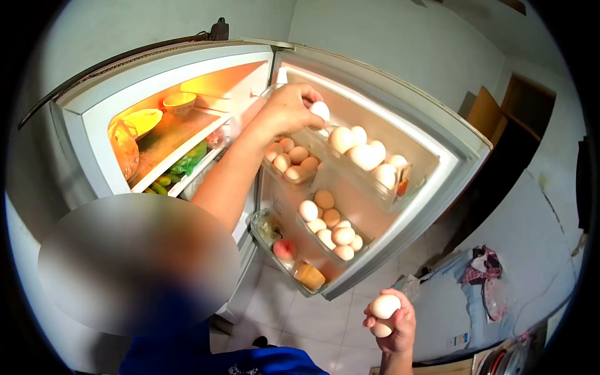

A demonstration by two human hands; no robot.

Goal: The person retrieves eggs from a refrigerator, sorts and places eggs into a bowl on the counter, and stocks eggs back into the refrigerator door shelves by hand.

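**Egg in left-hand pinch, hinge-side end of upper door rack**

Specimen: one pale egg, held in the left hand over the hinge-side end of the upper rack on the fridge door. Contact with the rack: cannot tell.

Grip, left: thumb and fingers grasp the egg at its side; the far finger pads are partly hidden.

Handling (judged): light, rigid, brittle shell; smooth, so prone to slip or roll if pinched near a tip. Best hold: pads spread around the widest girth, even light pressure. Risk: cracking on a knock against the rack rim or a neighbouring egg.

Adjacent: pale eggs sit close together from mid-rack to the far corner. Below the hinge-side corner, brown eggs lie piled in a smaller rack. Lower, mixed eggs are heaped in another rack. The bottom bin carries a pinkish item and a yellow-brown one near its outer end.

Right hand: well apart from the door, fingers curled around two eggs, one above the other, apparently touching. Cradling suits them; squeezing could press shell on shell.

Further out: fridge compartment with a yellow bowl and a green bag.
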